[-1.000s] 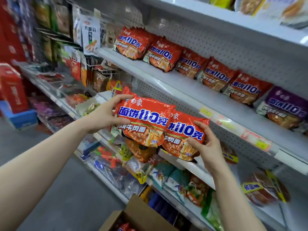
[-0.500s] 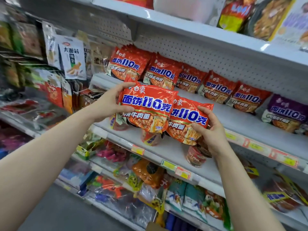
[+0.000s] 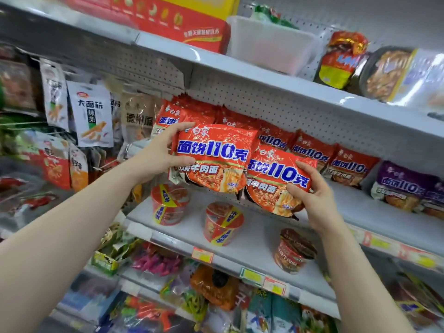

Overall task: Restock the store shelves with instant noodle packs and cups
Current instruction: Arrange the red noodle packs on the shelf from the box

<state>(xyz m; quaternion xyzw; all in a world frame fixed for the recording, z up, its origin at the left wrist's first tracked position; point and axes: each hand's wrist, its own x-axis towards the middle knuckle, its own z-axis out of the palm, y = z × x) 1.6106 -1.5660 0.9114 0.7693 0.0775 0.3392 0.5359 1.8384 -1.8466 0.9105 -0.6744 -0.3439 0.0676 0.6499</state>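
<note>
My left hand (image 3: 159, 152) grips the left edge of a red instant noodle pack (image 3: 213, 157) with blue lettering. My right hand (image 3: 310, 195) grips a second red noodle pack (image 3: 274, 181) at its lower right, overlapping the first. Both packs are held in front of the middle white shelf (image 3: 252, 239). A row of matching red packs (image 3: 312, 152) leans against the pegboard at the back of that shelf, with purple packs (image 3: 406, 186) at the right end. Three noodle cups (image 3: 222, 222) stand on the shelf front below the held packs.
The shelf above (image 3: 264, 75) carries a red box (image 3: 182, 22), a clear tub (image 3: 271, 44) and bagged snacks. Hanging snack bags (image 3: 92, 116) crowd the left. Lower shelves hold mixed packets. Price tags (image 3: 264, 280) line the shelf edges.
Both hands have lifted the two packs up and toward the middle shelf, closer to the row of red packs. The view has tilted upward; the cardboard box below is out of sight.
</note>
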